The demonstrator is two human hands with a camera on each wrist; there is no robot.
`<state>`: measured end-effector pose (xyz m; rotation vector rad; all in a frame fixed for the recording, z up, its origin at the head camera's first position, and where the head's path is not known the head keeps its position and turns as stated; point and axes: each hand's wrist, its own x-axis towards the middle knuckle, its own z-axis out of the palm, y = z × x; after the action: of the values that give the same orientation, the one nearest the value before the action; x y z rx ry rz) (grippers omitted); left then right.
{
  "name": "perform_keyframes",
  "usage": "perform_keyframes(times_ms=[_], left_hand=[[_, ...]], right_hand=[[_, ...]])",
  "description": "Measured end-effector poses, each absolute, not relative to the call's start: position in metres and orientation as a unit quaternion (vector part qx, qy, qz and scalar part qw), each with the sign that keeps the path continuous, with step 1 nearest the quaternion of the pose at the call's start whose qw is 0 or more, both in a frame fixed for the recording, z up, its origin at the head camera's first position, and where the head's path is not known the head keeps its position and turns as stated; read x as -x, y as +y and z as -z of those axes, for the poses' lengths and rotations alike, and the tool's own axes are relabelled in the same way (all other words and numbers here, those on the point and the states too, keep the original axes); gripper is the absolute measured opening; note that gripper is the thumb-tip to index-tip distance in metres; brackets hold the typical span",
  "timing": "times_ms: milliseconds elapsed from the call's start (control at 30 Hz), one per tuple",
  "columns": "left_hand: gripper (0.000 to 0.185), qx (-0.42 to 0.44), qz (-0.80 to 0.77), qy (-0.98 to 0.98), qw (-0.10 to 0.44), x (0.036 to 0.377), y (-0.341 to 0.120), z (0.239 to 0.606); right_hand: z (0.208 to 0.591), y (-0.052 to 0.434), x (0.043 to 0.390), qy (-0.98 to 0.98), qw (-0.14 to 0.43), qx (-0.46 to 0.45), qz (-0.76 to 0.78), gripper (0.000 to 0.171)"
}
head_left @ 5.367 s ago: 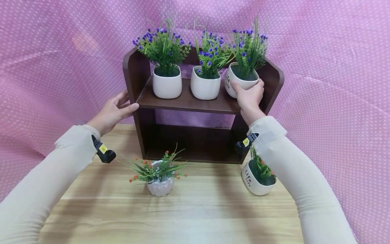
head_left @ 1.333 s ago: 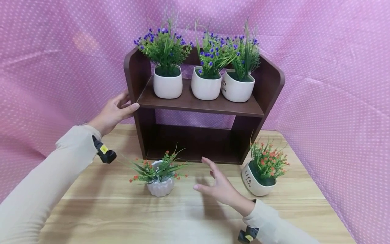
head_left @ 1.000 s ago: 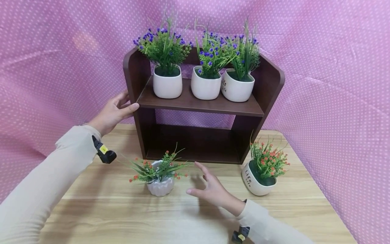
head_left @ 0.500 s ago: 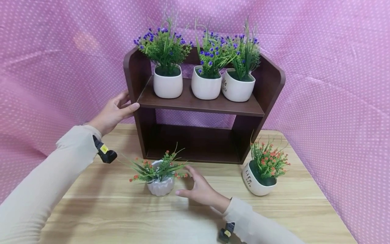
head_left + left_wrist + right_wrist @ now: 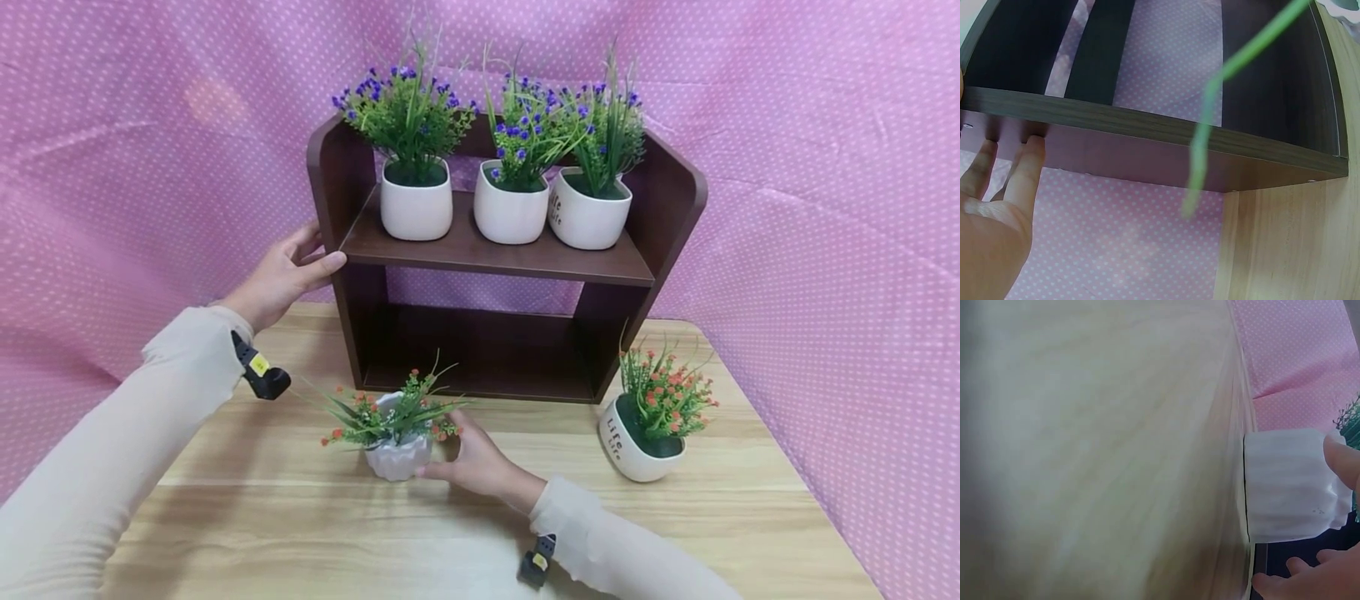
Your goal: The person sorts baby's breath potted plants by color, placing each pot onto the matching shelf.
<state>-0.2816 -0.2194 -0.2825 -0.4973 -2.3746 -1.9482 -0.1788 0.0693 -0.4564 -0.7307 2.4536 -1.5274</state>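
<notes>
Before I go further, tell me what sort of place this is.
Probably a staged tabletop setup rather than a lived-in room: pink dotted cloth hangs behind the wood-grain table, a dark two-level shelf stands on it, and potted flowers stand on both.

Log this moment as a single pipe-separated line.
left hand: touching left side of dark-brown wooden shelf | right hand: thumb at fluted white orange-flowered pot | on shelf: three rounded white purple-flowered pots

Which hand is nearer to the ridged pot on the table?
Right. The right hand is just beside the ridged pot; the left hand is farther away, at the left end of the shelf.
</notes>
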Motion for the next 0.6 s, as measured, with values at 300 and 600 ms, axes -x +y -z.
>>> perform_keyframes(times_ms=[300,600], left_hand=[[0.066,0.164,0.632,-0.757,0.015,0.284,-0.218,0.283],[0.068,0.154,0.629,-0.762,0.015,0.283,-0.22,0.284]], right_hand=[[0.461,0.058,0.188,0.797,0.094,0.257,0.539,0.088],[0.464,0.051,0.193,0.782,0.113,0.293,0.537,0.067]])
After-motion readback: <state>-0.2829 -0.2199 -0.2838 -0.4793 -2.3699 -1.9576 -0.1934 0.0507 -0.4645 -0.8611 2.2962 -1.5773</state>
